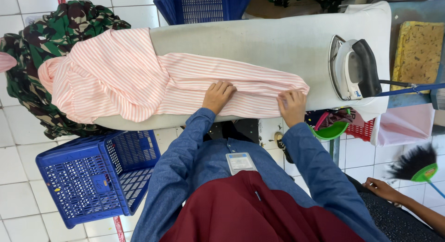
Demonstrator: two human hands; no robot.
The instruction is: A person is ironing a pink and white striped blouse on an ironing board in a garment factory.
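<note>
A pink-and-white striped garment point(139, 79) lies along a grey ironing board point(259, 38), its bulk hanging off the board's left end. My left hand point(218, 96) rests flat on the striped sleeve near the board's near edge. My right hand point(293, 105) pinches the sleeve's cuff end at its right tip. An electric iron point(354, 68) stands on its heel at the board's right end, apart from both hands.
A blue plastic crate point(97, 175) sits on the tiled floor at the left, another blue crate point(201, 5) beyond the board. Camouflage clothing point(41, 42) is piled at the far left. Another person's hand point(382, 188) and a broom point(415, 163) are at lower right.
</note>
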